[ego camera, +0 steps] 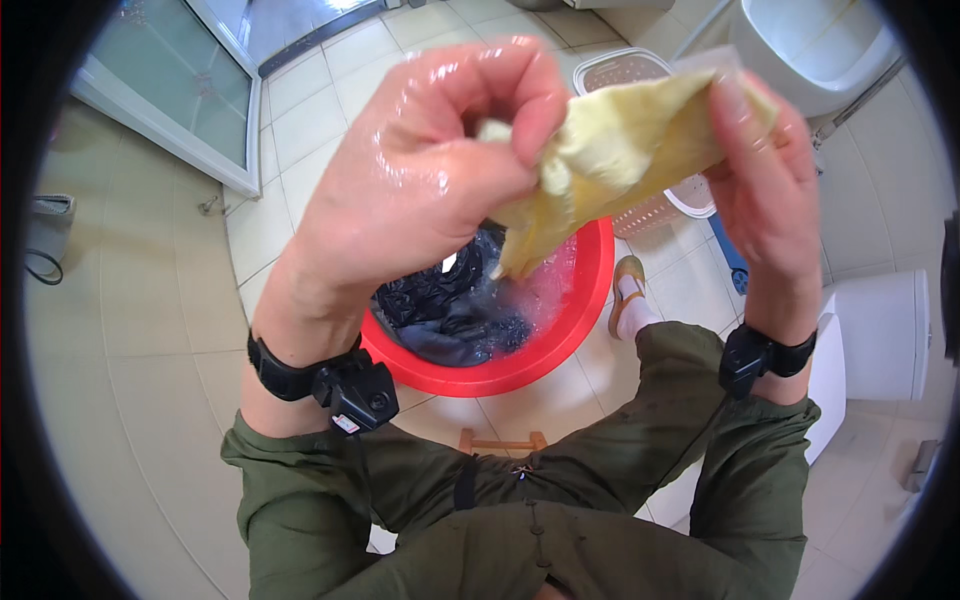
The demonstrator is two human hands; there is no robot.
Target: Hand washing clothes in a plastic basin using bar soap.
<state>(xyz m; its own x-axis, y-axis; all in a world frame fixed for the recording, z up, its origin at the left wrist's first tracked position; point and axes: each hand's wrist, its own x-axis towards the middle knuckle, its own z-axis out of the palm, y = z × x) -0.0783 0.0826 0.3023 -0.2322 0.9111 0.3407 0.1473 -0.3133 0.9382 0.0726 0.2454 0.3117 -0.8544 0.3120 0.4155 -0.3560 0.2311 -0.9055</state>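
A wet, crumpled yellow cloth (622, 150) is stretched between my two hands, above a red plastic basin (480, 381). My left hand (450, 142), wet and shiny, grips one end of it with curled fingers. At the other end, the thumb and fingers of my right hand (772, 157) pinch the cloth near a pale, translucent edge. One corner hangs down over the basin. Inside the basin lie dark wet clothes (450, 315) in water with some suds at the right. My left forearm and the cloth hide the far side of the basin.
Perforated plastic baskets (641, 217) stand beyond the basin to the right. A washbasin (810, 52) is at the upper right, and a white toilet (877, 337) at the right. A glass door (180, 90) stands at the upper left. A wooden stool (499, 444) shows between my legs.
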